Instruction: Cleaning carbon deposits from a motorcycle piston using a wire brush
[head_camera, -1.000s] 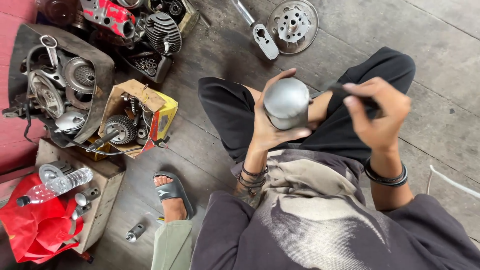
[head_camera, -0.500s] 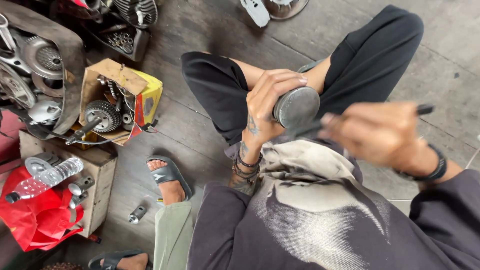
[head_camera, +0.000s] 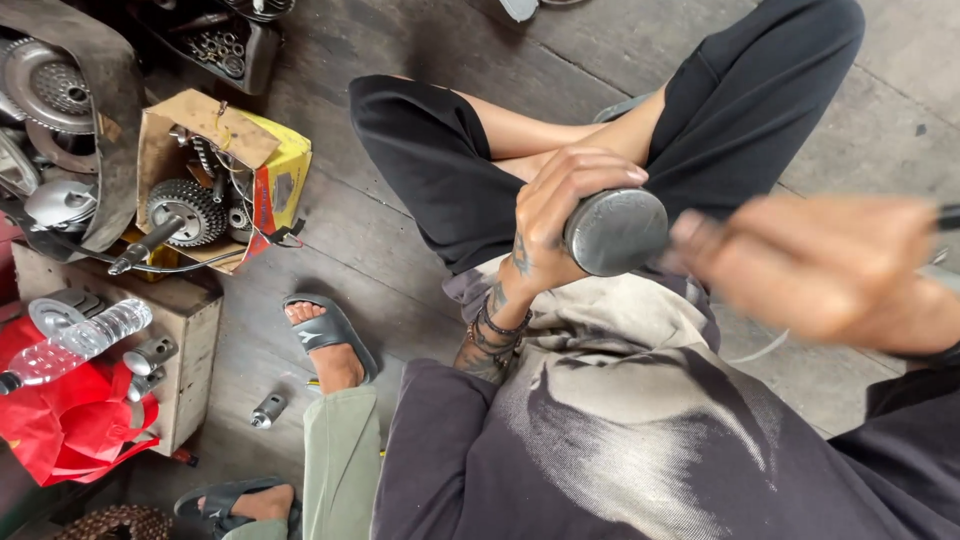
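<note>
We've got bare floor (head_camera: 420, 250) left of our knee; beyond it the parts box (head_camera: 215, 180) and someone's sandalled foot (head_camera: 325, 335) crowd things.

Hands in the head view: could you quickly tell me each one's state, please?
Left hand: closed around the grey metal cylinder.
Right hand: blurred; grip cannot be told.

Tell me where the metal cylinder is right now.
In the head view, the metal cylinder sits right of centre, gripped in the left hand above the crossed legs, with the blurred right hand just to its right.
</note>
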